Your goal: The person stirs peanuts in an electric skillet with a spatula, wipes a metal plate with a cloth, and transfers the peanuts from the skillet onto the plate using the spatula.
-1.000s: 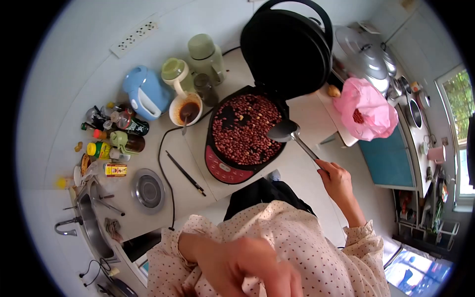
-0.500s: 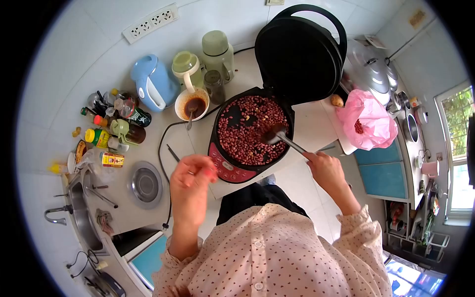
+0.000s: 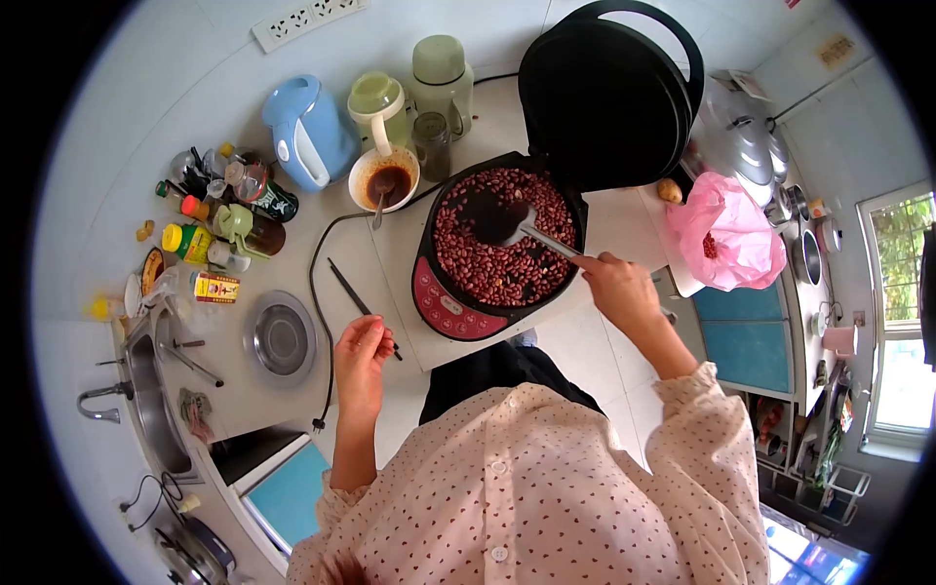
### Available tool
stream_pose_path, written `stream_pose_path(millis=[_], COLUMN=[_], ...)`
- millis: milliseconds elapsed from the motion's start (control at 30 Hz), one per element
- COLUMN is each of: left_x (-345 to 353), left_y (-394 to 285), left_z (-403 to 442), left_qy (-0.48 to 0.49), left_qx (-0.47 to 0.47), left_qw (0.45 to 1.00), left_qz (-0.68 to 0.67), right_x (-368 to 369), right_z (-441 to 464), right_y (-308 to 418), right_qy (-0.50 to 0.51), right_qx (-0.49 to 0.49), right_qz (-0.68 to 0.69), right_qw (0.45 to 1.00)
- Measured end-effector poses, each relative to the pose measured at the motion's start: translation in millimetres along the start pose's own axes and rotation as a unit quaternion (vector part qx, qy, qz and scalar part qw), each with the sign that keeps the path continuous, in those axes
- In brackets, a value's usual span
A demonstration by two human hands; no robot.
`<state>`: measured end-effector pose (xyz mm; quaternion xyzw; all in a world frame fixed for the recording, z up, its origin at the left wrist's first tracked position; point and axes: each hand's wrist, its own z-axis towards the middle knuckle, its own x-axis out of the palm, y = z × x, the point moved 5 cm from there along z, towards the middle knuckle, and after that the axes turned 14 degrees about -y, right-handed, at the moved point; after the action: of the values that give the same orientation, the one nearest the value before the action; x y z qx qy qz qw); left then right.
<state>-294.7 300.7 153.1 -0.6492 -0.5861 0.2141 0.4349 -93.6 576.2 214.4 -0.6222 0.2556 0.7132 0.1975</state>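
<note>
Red-skinned peanuts (image 3: 507,278) cover much of the black pan of an electric griddle (image 3: 444,304), whose round lid (image 3: 604,107) stands raised behind it. My right hand (image 3: 621,291) is closed around the handle of a spatula (image 3: 504,224). The spatula's dark head rests among the peanuts, beside a bare dark patch of pan. To the left of the griddle, my left hand (image 3: 363,361) hovers over the counter edge, fingers curled and pressed together. Whatever they may hold is too small to make out. A pair of dark chopsticks (image 3: 349,286) lies on the counter just beyond that hand.
Behind the griddle's left side stand a bowl of brown sauce with a spoon (image 3: 388,183), a blue kettle (image 3: 310,136) and green jugs (image 3: 378,97). A power cord (image 3: 314,302) crosses the counter near a metal plate (image 3: 281,336). At right sits a pink bag (image 3: 726,234).
My right hand has pushed the spatula left and away, from the pan's right side toward its middle. My left hand has lowered slightly, uncovering more of the chopsticks. The whole view has shifted a little.
</note>
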Motion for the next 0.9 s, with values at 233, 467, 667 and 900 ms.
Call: stream_pose_path(millis=[233, 467, 667, 900], left_x=[0.4, 5.8, -4.4, 0.7], left_y=[16.2, 19.9, 30.9, 38.3], left_z=[6.1, 2.6, 5.3, 11.1], left_qy=[-0.001, 0.033, 0.021, 0.042], left_qx=[-0.025, -0.009, -0.011, -0.011], left_qw=[0.999, 0.998, 0.997, 0.995], left_qz=[0.039, 0.06, 0.08, 0.09], right_x=[0.2, -25.9, -60.0, -16.0], right_z=[4.1, 3.2, -38.8, -38.0], right_y=[30.9, 1.0, -21.3, 3.3], right_qy=[-0.05, -0.02, 0.031, 0.031], right_qx=[-0.162, -0.168, -0.076, -0.05], right_qz=[0.021, -0.049, -0.042, -0.01], right_qw=[0.985, 0.984, 0.996, 0.998])
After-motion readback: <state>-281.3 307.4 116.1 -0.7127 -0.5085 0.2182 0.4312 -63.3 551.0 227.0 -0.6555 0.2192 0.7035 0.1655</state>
